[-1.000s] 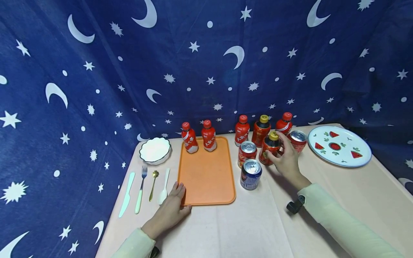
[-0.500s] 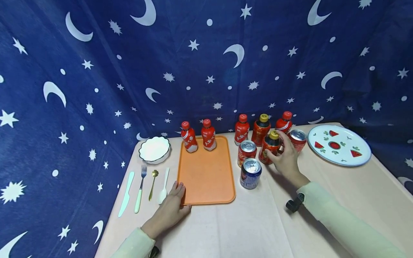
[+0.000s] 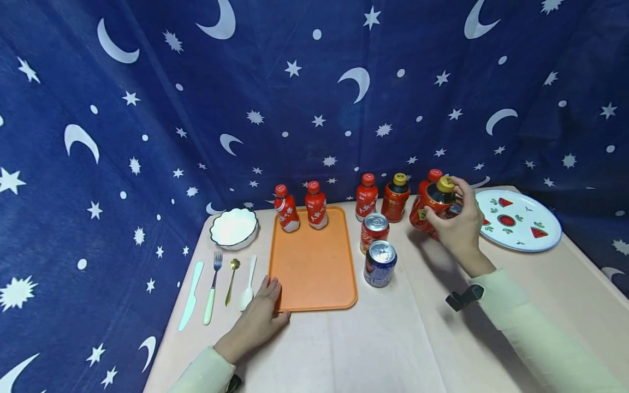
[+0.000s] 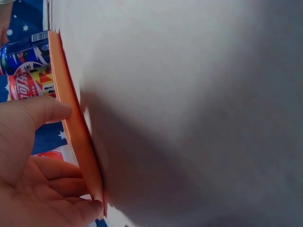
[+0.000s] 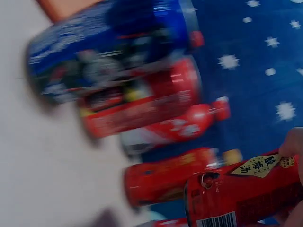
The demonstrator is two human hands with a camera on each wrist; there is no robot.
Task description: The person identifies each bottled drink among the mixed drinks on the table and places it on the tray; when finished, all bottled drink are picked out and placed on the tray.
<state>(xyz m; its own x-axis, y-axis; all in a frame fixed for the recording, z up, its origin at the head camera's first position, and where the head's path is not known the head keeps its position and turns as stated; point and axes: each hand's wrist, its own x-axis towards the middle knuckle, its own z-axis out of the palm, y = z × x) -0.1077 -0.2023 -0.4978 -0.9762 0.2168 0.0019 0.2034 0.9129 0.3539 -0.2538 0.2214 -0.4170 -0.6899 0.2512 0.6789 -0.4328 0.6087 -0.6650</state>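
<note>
Dark-red plastic bottle (image 3: 437,203) with gold cap: pinched between thumb and fingers of the right hand (image 3: 462,221), tilted, raised off the counter (image 3: 373,344), well to the right of the orange rectangular tray (image 3: 314,267). Left hand (image 3: 259,319): fingers relaxed, thumb apart, resting at the tray's near left corner. Red-capped red bottle (image 3: 434,174): partly hidden behind the held one. Second gold-capped dark-red bottle (image 3: 395,203), upright, and slim red bottle with red cap (image 3: 366,202): right of the tray's far end. Red metal can (image 3: 374,233) and blue metal can (image 3: 379,267): right of the tray's middle. Two red-and-white bottles (image 3: 316,210): standing on the tray's far end. White scalloped bowl (image 3: 235,229), pale-green knife (image 3: 191,297), fork (image 3: 213,292), gold spoon (image 3: 231,281), white spoon (image 3: 249,284): left of the tray. White oval plate with watermelon motif (image 3: 523,229): far right of the tray.
</note>
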